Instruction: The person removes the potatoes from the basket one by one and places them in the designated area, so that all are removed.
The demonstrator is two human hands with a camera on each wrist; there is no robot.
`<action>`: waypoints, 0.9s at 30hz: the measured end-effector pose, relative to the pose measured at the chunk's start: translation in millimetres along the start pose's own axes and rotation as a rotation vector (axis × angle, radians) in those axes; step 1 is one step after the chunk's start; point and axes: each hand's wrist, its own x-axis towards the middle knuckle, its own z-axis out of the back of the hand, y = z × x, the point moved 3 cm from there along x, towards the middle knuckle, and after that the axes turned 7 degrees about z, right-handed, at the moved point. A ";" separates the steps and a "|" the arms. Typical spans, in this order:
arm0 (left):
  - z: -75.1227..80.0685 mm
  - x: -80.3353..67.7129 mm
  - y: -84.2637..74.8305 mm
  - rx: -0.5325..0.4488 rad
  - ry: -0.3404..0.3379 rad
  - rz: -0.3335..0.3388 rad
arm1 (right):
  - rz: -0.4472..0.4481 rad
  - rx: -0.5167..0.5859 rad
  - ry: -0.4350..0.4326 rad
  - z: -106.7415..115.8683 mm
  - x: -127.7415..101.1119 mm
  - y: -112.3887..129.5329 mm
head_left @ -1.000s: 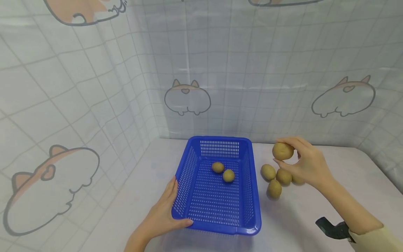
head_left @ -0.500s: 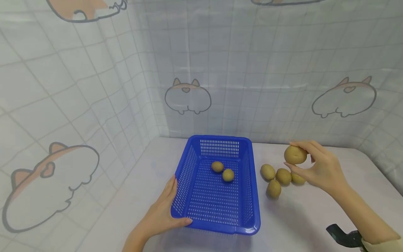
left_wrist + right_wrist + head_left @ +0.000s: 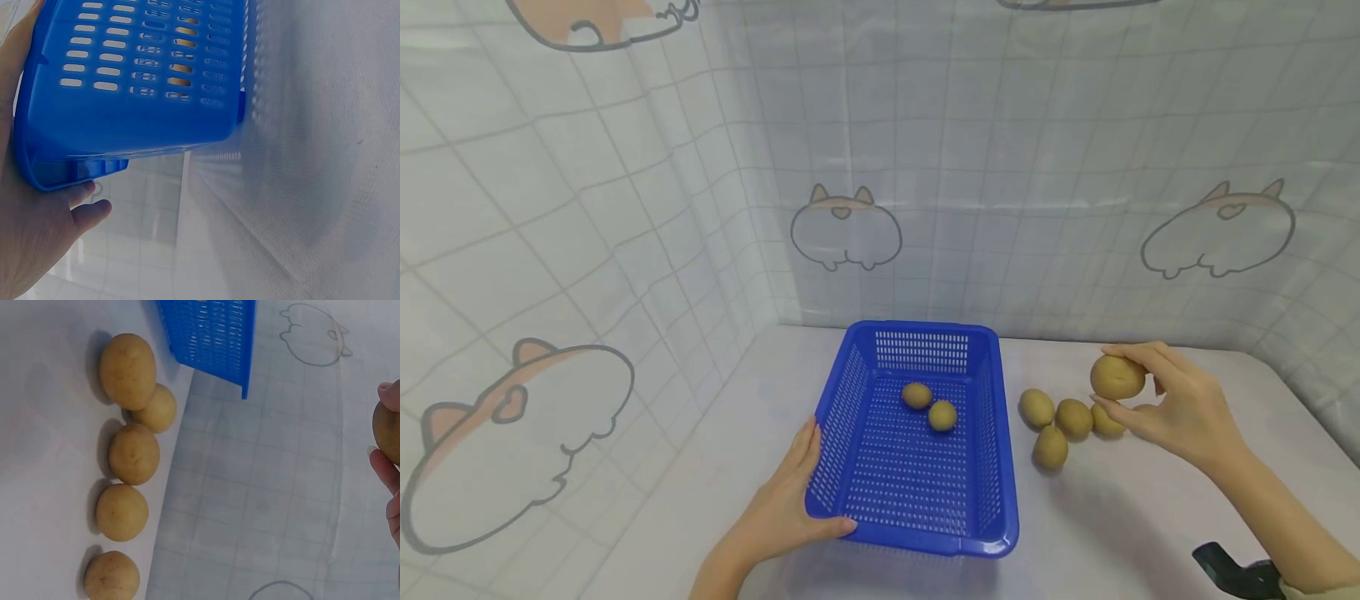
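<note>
Head view: a blue plastic basket (image 3: pixel 917 467), rectangular with slotted walls and a perforated floor, sits on the pale worktop (image 3: pixel 1120 517). Two small, rounded, dull tan potatoes (image 3: pixel 928 406) lie touching on its floor near the far wall. The left hand (image 3: pixel 786 508) rests against the basket's near left corner, fingers straight along the wall, thumb along the near rim. The right hand (image 3: pixel 1180 408) holds a potato (image 3: pixel 1117 377) pinched between fingertips and thumb, raised above the worktop, well right of the basket. A cluster of loose potatoes (image 3: pixel 1060 421) lies between basket and right hand; the one nearest the hand is partly hidden by the fingers. A dark object at the lower right edge is cut off.

Left wrist view: the basket's smooth corner and slotted wall (image 3: pixel 144 75) fill the frame; the left palm presses against it, partly out of frame.

Right wrist view: five matte potatoes lie in a rough line on the worktop, the basket corner (image 3: pixel 212 337) beyond them. The held potato is cropped at the right edge.
</note>
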 end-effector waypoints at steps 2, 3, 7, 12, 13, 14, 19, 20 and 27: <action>-0.2 0.1 0.6 0.002 0.002 0.004 | 0.005 0.005 -0.004 0.9 0.0 0.3; -0.3 0.3 0.8 0.004 0.002 0.004 | 0.007 0.007 -0.005 1.4 0.2 0.6; -0.7 0.9 1.6 0.011 0.002 0.009 | 0.008 0.016 -0.005 3.7 1.6 2.2; -0.9 1.4 1.8 0.011 0.001 0.014 | 0.011 0.028 -0.004 6.3 3.0 3.7; -0.9 1.4 1.9 0.009 -0.001 0.014 | 0.013 0.031 -0.005 7.0 3.5 4.1; -0.9 1.3 1.9 0.006 -0.003 0.014 | 0.014 0.035 -0.006 7.8 4.2 4.7; -0.7 0.9 2.1 -0.001 -0.012 0.018 | 0.018 0.040 -0.013 13.1 8.0 9.3; -0.8 0.9 2.0 -0.001 -0.012 0.020 | 0.018 0.039 -0.014 13.9 8.2 9.7; -0.5 0.8 1.3 0.006 -0.001 0.017 | 0.013 0.028 0.004 14.1 -2.8 -1.3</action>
